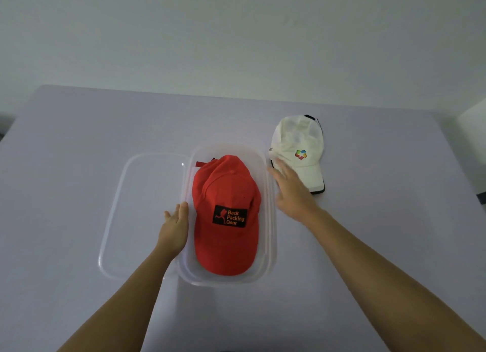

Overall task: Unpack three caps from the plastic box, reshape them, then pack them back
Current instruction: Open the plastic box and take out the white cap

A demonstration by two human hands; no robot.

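In the middle of the frame a clear plastic box (pixel 271 220) stands open on the pale table (pixel 79 141). A red cap (pixel 226 215) lies inside it, brim toward the bottom edge. The box's lid (pixel 131 207) lies flat just left of it. The left hand (pixel 175 228) lies along the box's left wall, fingers straight and together. The right hand (pixel 292 191) is spread, holding nothing, its fingertips at the edge of a white cap (pixel 297 143) on the table right of the box; I cannot tell if they touch it.
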